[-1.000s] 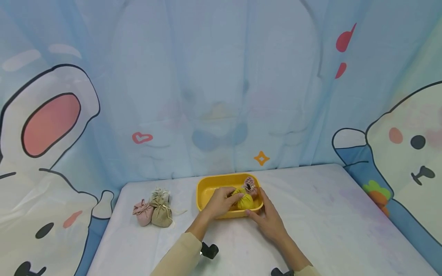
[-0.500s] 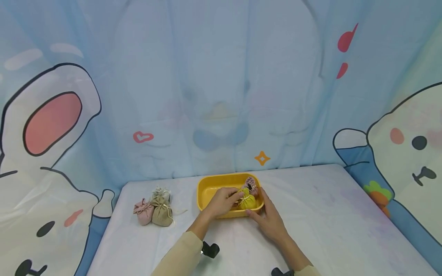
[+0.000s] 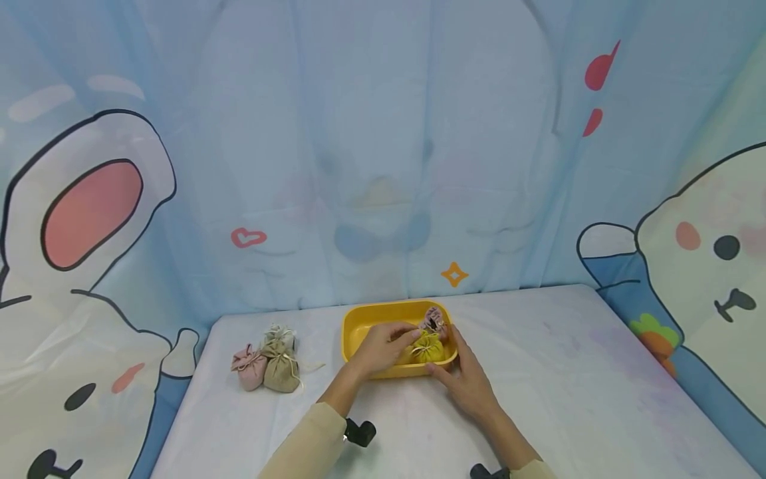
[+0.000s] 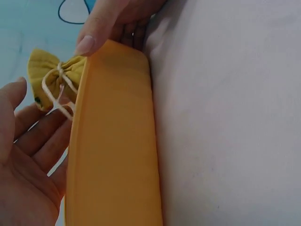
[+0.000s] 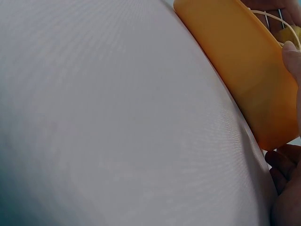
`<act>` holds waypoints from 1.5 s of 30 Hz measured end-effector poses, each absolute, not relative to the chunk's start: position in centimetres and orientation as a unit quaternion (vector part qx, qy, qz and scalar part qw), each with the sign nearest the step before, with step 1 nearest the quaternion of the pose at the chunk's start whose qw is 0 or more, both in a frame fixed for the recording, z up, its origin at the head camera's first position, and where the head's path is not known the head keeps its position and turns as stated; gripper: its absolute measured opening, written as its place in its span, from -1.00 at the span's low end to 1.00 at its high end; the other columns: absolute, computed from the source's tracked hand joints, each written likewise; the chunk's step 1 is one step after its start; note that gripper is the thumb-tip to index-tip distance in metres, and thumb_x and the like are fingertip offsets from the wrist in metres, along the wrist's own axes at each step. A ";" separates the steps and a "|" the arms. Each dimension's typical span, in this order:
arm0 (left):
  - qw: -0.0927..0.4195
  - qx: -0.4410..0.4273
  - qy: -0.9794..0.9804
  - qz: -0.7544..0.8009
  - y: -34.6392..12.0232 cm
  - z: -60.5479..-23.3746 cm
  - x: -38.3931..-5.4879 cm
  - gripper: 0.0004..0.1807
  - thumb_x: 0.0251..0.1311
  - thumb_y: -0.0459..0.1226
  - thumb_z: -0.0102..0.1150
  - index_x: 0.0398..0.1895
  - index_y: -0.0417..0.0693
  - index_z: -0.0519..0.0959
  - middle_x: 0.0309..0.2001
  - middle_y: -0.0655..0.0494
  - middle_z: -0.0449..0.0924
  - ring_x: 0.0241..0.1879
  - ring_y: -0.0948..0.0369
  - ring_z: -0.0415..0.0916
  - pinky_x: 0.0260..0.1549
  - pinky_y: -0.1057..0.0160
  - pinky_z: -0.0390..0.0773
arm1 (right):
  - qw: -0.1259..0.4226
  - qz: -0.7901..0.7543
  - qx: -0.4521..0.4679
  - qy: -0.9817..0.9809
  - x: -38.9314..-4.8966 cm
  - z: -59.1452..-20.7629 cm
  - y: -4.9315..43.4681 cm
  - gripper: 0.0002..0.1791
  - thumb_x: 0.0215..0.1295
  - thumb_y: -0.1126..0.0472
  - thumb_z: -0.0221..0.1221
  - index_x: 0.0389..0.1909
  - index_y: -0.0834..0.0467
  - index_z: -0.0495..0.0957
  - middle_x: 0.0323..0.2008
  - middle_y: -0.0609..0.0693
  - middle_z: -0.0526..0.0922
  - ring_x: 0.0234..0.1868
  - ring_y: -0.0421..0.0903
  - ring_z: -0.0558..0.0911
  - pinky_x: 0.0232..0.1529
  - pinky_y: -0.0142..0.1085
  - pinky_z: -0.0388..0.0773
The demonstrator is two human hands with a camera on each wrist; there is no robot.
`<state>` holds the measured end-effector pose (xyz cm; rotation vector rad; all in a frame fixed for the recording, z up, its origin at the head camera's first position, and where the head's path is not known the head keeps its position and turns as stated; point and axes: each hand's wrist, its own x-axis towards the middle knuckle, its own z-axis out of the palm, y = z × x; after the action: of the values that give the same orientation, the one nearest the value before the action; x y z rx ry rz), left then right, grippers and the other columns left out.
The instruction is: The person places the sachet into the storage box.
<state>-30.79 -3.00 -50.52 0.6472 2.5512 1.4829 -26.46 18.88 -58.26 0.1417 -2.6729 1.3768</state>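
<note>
A yellow drawstring pouch [image 3: 427,347] with a pale cord sits in the right part of the yellow tray [image 3: 372,311]. Behind it in the same tray is a purplish patterned pouch [image 3: 433,321]. My left hand [image 3: 383,346] is over the tray beside the yellow pouch. In the left wrist view its thumb [image 4: 16,90] stands apart from the pouch and the fingers reach close behind it. My right hand [image 3: 467,379] holds the tray's front right corner, with the thumb at the front rim and the fingers along the right side. The pouch's base is hidden by the tray wall.
Left of the tray, a pink pouch [image 3: 249,368], an olive-tan pouch [image 3: 281,368] and a pale patterned pouch [image 3: 281,336] stand clustered on the white-covered table [image 3: 568,386]. A printed blue curtain [image 3: 371,133] hangs right behind the table's back edge.
The yellow pouch has shifted slightly right and settled in the tray. My left hand's fingers have come off its gathered neck. The right hand keeps its place on the tray.
</note>
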 end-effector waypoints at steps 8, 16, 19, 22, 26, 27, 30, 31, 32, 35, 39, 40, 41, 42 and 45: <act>0.047 0.192 0.855 0.480 -4.5 -49.4 -30.7 -0.44 0.53 0.16 0.02 0.33 0.03 0.61 0.24 0.18 0.68 0.28 0.07 0.58 0.26 -0.07 0.58 | 0.067 0.457 0.050 -0.886 -26.5 -58.4 19.0 0.19 0.33 -0.35 0.28 0.71 0.04 -0.19 0.68 0.15 0.00 0.66 0.24 0.05 0.60 0.22 0.02; 0.008 0.196 0.865 0.461 -6.9 -48.9 -31.2 -0.46 0.53 0.10 0.07 0.38 0.03 0.56 0.34 0.04 0.60 0.39 0.02 0.49 0.37 -0.11 0.47 | 0.058 0.461 0.046 -0.884 -26.4 -58.2 19.0 0.20 0.33 -0.36 0.28 0.71 0.02 -0.21 0.68 0.16 -0.03 0.66 0.26 0.02 0.61 0.23 -0.01; -0.011 0.191 0.873 0.449 -7.9 -48.9 -31.4 -0.47 0.53 0.07 0.10 0.38 0.01 0.57 0.35 0.03 0.59 0.41 0.01 0.46 0.39 -0.10 0.45 | 0.056 0.459 0.045 -0.885 -26.4 -58.2 19.0 0.20 0.33 -0.36 0.27 0.71 0.01 -0.22 0.68 0.17 -0.03 0.66 0.27 0.02 0.60 0.23 0.00; -0.026 0.185 0.878 0.441 -8.7 -48.9 -31.6 -0.49 0.52 0.03 0.13 0.35 -0.05 0.58 0.38 0.01 0.56 0.45 -0.02 0.42 0.44 -0.11 0.39 | 0.056 0.461 0.047 -0.884 -26.4 -58.3 19.0 0.20 0.33 -0.34 0.29 0.71 0.02 -0.21 0.68 0.17 -0.03 0.66 0.26 0.02 0.60 0.23 0.01; -0.042 0.180 0.877 0.443 -9.5 -49.0 -31.6 -0.50 0.51 -0.02 0.16 0.33 -0.14 0.59 0.44 -0.08 0.49 0.49 -0.09 0.36 0.47 -0.17 0.32 | 0.058 0.464 0.048 -0.882 -26.4 -58.4 19.0 0.20 0.32 -0.34 0.29 0.71 0.01 -0.21 0.68 0.16 -0.03 0.66 0.25 0.02 0.60 0.22 0.01; -0.045 0.178 0.877 0.444 -9.6 -49.0 -31.6 -0.50 0.51 -0.03 0.17 0.32 -0.15 0.59 0.44 -0.10 0.48 0.49 -0.10 0.35 0.47 -0.18 0.31 | 0.059 0.465 0.048 -0.882 -26.4 -58.4 19.0 0.20 0.32 -0.35 0.29 0.71 0.01 -0.21 0.68 0.16 -0.03 0.66 0.25 0.02 0.60 0.22 0.01; -0.051 0.176 0.876 0.446 -10.0 -49.1 -31.5 -0.50 0.50 -0.05 0.18 0.33 -0.17 0.58 0.45 -0.12 0.46 0.50 -0.12 0.33 0.48 -0.19 0.29 | 0.060 0.462 0.049 -0.884 -26.5 -58.5 19.1 0.20 0.32 -0.36 0.29 0.71 -0.01 -0.22 0.68 0.16 -0.03 0.66 0.26 0.02 0.60 0.23 0.01; -0.052 0.174 0.877 0.446 -10.2 -49.1 -31.5 -0.50 0.50 -0.05 0.18 0.33 -0.16 0.58 0.45 -0.11 0.46 0.50 -0.12 0.33 0.49 -0.19 0.29 | 0.060 0.461 0.049 -0.884 -26.5 -58.6 19.1 0.20 0.32 -0.36 0.28 0.71 -0.02 -0.22 0.68 0.16 -0.03 0.66 0.26 0.03 0.60 0.23 0.01; -0.052 0.170 0.877 0.446 -10.4 -49.1 -31.5 -0.50 0.49 -0.05 0.19 0.33 -0.15 0.58 0.45 -0.10 0.46 0.50 -0.11 0.33 0.49 -0.18 0.29 | 0.061 0.460 0.050 -0.885 -26.6 -58.6 19.1 0.20 0.32 -0.36 0.28 0.71 -0.02 -0.22 0.68 0.16 -0.03 0.66 0.26 0.03 0.60 0.23 0.01; -0.062 0.161 0.877 0.448 -11.3 -49.2 -31.5 -0.51 0.49 -0.06 0.21 0.32 -0.14 0.59 0.45 -0.10 0.48 0.50 -0.10 0.34 0.46 -0.18 0.33 | 0.061 0.458 0.050 -0.885 -26.6 -58.8 19.0 0.19 0.32 -0.35 0.29 0.71 -0.04 -0.22 0.68 0.15 -0.02 0.66 0.25 0.03 0.60 0.22 0.03; -0.085 0.145 0.873 0.458 -12.9 -49.4 -31.4 -0.56 0.47 -0.11 0.24 0.29 -0.12 0.61 0.43 -0.12 0.49 0.48 -0.13 0.36 0.42 -0.21 0.37 | 0.059 0.459 0.049 -0.885 -26.6 -58.7 18.9 0.19 0.33 -0.35 0.28 0.71 -0.03 -0.22 0.68 0.14 -0.03 0.66 0.25 0.03 0.60 0.21 0.02; -0.089 0.138 0.872 0.461 -13.3 -49.4 -31.3 -0.58 0.47 -0.13 0.25 0.28 -0.11 0.61 0.43 -0.12 0.49 0.48 -0.13 0.36 0.42 -0.21 0.37 | 0.059 0.458 0.051 -0.885 -26.6 -58.7 18.9 0.19 0.33 -0.36 0.27 0.71 -0.02 -0.23 0.68 0.15 -0.04 0.66 0.26 0.02 0.60 0.22 0.02; -0.094 0.132 0.871 0.463 -13.7 -49.4 -31.3 -0.59 0.46 -0.14 0.25 0.27 -0.10 0.62 0.42 -0.12 0.50 0.47 -0.13 0.37 0.43 -0.22 0.37 | 0.059 0.458 0.050 -0.885 -26.6 -58.6 18.9 0.20 0.33 -0.36 0.27 0.71 -0.02 -0.23 0.68 0.15 -0.04 0.66 0.25 0.02 0.60 0.22 0.02; -0.100 0.127 0.872 0.462 -14.1 -49.4 -31.2 -0.60 0.46 -0.14 0.25 0.27 -0.10 0.62 0.42 -0.12 0.50 0.47 -0.14 0.38 0.43 -0.22 0.37 | 0.059 0.458 0.050 -0.886 -26.6 -58.6 18.9 0.20 0.33 -0.36 0.27 0.71 -0.02 -0.23 0.69 0.15 -0.04 0.66 0.25 0.02 0.60 0.22 0.01; -0.116 0.119 0.873 0.458 -15.0 -49.6 -31.2 -0.61 0.46 -0.17 0.26 0.26 -0.10 0.63 0.40 -0.14 0.52 0.45 -0.14 0.40 0.42 -0.22 0.37 | 0.059 0.458 0.049 -0.886 -26.6 -58.6 19.0 0.20 0.33 -0.37 0.27 0.71 -0.02 -0.23 0.69 0.15 -0.05 0.66 0.26 0.02 0.60 0.22 0.01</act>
<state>-31.19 -15.02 -49.57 0.4040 2.9654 1.5572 -26.60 19.02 -58.55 0.1475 -2.6825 1.3855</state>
